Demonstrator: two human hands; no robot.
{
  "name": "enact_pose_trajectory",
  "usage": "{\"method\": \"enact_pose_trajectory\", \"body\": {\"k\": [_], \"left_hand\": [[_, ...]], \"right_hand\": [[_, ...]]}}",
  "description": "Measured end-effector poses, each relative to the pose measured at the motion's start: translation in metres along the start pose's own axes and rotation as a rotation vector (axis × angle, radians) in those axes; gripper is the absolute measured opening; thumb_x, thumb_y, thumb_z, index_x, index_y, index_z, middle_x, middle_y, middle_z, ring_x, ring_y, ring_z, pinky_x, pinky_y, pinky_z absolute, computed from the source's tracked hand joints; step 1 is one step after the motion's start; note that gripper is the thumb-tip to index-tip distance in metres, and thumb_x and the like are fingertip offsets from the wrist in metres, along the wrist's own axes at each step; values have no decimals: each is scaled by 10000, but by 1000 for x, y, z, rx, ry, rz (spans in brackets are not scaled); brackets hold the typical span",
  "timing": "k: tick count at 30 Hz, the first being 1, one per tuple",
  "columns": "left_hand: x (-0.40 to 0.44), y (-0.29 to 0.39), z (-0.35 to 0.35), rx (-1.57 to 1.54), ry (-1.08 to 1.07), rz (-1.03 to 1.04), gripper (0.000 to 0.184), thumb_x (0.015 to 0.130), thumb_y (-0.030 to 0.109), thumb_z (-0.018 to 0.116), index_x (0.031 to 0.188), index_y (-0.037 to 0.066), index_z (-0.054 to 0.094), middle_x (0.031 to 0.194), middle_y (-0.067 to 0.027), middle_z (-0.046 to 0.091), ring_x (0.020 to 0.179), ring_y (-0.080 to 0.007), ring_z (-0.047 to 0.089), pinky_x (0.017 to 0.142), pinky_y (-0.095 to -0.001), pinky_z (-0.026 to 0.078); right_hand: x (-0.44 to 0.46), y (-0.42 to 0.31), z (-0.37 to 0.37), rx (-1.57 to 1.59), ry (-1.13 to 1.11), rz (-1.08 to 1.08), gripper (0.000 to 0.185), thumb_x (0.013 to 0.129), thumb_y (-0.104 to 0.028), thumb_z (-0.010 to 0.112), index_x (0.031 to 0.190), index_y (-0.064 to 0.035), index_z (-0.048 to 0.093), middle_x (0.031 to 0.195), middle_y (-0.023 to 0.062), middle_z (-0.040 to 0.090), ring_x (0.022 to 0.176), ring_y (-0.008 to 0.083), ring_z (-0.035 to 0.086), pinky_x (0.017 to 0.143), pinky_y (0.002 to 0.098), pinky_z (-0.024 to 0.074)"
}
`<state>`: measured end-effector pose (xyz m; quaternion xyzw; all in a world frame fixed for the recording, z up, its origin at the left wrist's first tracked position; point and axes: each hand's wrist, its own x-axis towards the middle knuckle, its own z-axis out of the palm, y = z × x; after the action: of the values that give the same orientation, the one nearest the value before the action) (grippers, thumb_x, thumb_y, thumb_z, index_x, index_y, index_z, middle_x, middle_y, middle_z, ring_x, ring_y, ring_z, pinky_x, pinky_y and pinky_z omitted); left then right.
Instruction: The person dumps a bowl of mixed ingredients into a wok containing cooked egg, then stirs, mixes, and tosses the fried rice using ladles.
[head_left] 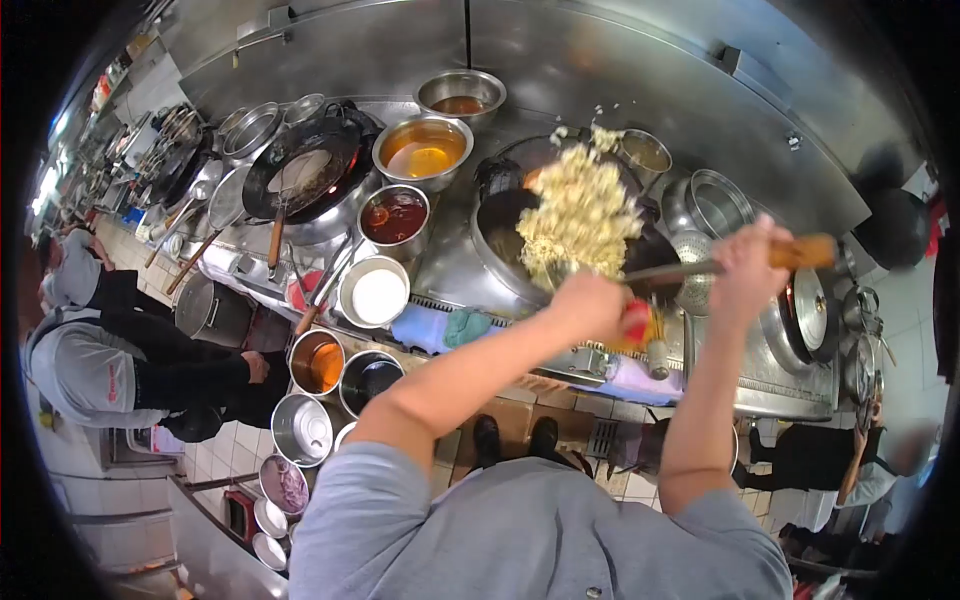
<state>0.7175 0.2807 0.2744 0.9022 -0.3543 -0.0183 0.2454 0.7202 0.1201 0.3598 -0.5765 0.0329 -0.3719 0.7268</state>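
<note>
Yellowish-white food in small pieces (585, 210) is in the air above a dark wok (500, 228), blurred, with a few bits flying past the far rim. My left hand (592, 307) is closed at the wok's near edge and appears to grip it; the exact hold is hidden. Closed around a wooden-handled ladle (690, 270) is my right hand (748, 265), to the right of the wok. The ladle's metal shaft points left over the wok, and its head is mostly covered by the food. A blurred red and yellow item (638, 322) shows beside my left hand.
Left of the wok stand bowls of amber liquid (425, 150), red sauce (394, 215) and white contents (375, 292). Another wok (305, 165) sits farther left. A strainer (693, 270) lies at right. Co-workers (90, 370) stand at left and far right.
</note>
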Motion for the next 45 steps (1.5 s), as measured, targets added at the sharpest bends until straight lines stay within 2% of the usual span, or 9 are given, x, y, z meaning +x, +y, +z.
{"method": "enact_pose_trajectory", "body": {"k": [6,18,22,26,28,30,38,40,45], "left_hand": [[-39,-42,162,98,390,35,364,879,411,586,779,71,672,660,-101,652,678,-285,654,799,-433,471],[-2,-57,136,124,277,-86,352,873,458,613,799,128,707,577,-99,622,547,-306,625,688,-462,449],[-31,-45,111,46,601,295,356,884,464,597,772,141,698,607,-77,636,541,-282,609,690,-422,432],[11,-77,93,67,141,16,373,901,480,562,738,165,680,652,-52,647,625,-263,629,704,-419,420],[25,-103,111,110,139,20,320,921,454,539,822,192,692,738,-52,669,694,-257,641,728,-412,408],[33,-102,105,121,78,-43,272,939,421,518,942,211,691,836,-59,684,790,-260,647,776,-421,398],[18,-133,109,188,121,-52,293,867,359,621,1060,143,673,1015,-58,645,1021,-250,597,868,-506,373],[17,-127,103,220,90,-66,295,855,368,638,1033,135,672,1030,-51,643,1026,-250,600,847,-513,377],[26,-112,96,126,0,-193,424,925,504,507,966,113,666,867,-141,681,908,-323,635,841,-504,393]], "right_hand": [[-9,96,-13,178,6,-112,216,1008,-142,486,832,-103,367,595,-19,368,478,94,343,504,279,406],[-47,135,-39,-280,83,-90,128,985,-179,538,1005,-79,460,783,25,551,667,124,553,652,267,469],[-110,59,-115,-30,-678,520,454,928,-298,628,1284,-81,448,1193,96,537,1054,177,566,843,322,476],[-112,36,-132,610,-562,1156,523,947,-363,575,1356,-78,418,1297,137,466,1154,198,505,865,351,493],[-91,80,-103,649,-133,1369,443,982,-391,492,1274,-59,466,1083,132,572,927,204,601,732,349,553],[-60,204,-122,983,-657,1527,299,998,-302,484,1155,-48,499,794,66,583,622,144,583,522,294,530],[-29,116,-76,-548,-676,934,403,969,-196,512,1341,-61,442,676,91,559,516,184,554,447,341,458],[-47,109,-94,-1117,-919,168,546,937,-193,536,1443,-91,358,747,200,631,618,324,629,569,420,512],[-61,157,-128,-1352,-895,252,537,937,-209,530,1455,-184,388,869,274,650,790,442,635,723,507,496]]}}
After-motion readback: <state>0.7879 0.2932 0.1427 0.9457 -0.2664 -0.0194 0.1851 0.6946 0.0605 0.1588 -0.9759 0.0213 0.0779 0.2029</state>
